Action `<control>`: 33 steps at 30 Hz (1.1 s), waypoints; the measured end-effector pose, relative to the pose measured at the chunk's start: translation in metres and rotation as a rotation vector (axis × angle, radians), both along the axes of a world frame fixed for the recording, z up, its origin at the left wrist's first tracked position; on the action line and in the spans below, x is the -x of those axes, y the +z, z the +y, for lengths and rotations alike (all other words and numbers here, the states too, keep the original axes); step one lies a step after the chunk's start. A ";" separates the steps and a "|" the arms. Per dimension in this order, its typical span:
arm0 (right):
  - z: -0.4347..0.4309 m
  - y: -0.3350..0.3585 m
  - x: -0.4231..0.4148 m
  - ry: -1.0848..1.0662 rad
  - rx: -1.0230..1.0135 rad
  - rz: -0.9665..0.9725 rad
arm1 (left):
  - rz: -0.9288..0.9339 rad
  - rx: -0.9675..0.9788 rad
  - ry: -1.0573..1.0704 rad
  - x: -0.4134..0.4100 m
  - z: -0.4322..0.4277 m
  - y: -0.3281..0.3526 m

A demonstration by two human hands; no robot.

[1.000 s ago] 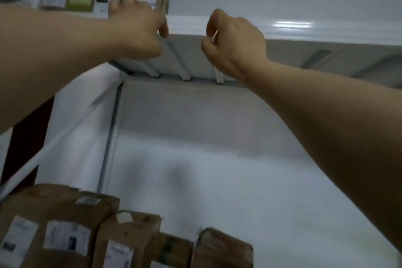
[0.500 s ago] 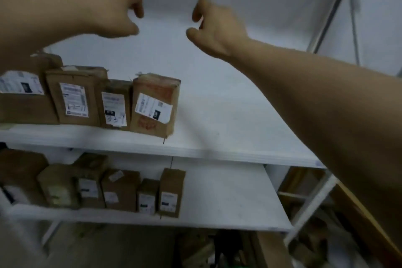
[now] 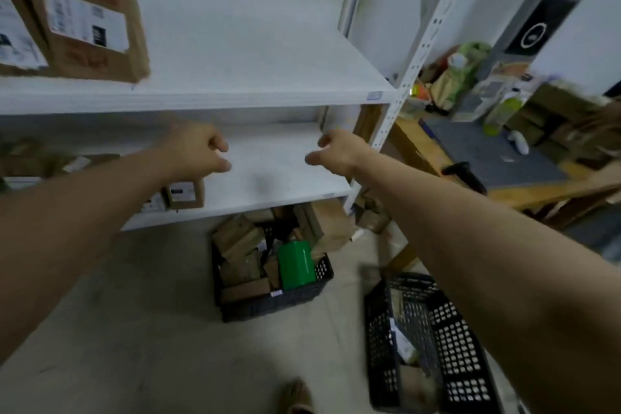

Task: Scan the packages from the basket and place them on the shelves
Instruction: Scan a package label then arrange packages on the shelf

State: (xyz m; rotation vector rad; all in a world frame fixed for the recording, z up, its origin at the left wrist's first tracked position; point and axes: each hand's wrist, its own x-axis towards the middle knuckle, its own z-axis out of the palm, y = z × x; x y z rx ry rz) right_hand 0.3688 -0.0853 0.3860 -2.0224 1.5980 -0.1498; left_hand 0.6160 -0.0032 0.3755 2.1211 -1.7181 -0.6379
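My left hand (image 3: 198, 153) and my right hand (image 3: 339, 153) hang in the air in front of the lower white shelf (image 3: 279, 175), both empty with fingers loosely curled. On the floor below stands a black basket (image 3: 268, 304) holding several brown packages and a green box (image 3: 297, 264). A second black basket (image 3: 450, 346) sits to its right, partly hidden by my right forearm. Brown packages with white labels (image 3: 84, 20) stand upright at the left of the upper shelf (image 3: 235, 94). More small packages (image 3: 184, 193) stand on the lower shelf behind my left arm.
A white perforated shelf post (image 3: 413, 67) rises on the right. Beyond it a wooden table (image 3: 504, 188) carries bottles, bags and boxes. Loose brown packages (image 3: 329, 222) lie on the floor under the shelf. A shoe (image 3: 297, 397) shows at the bottom edge.
The view has swung down from the top shelf to the lower shelves and floor. Both empty hands have dropped from the top shelf's height to the lower shelf, and the baskets have come into sight.
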 end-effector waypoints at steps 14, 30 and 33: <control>0.070 -0.166 0.364 -0.510 -0.422 -0.134 | 0.163 -0.445 -0.157 0.337 -0.004 -0.162; 0.016 -0.308 0.575 -0.509 -0.637 -0.189 | 0.118 -0.716 -0.165 0.601 -0.054 -0.297; 0.008 -0.358 0.586 -0.576 -0.694 -0.196 | 0.101 -0.739 -0.156 0.611 -0.073 -0.336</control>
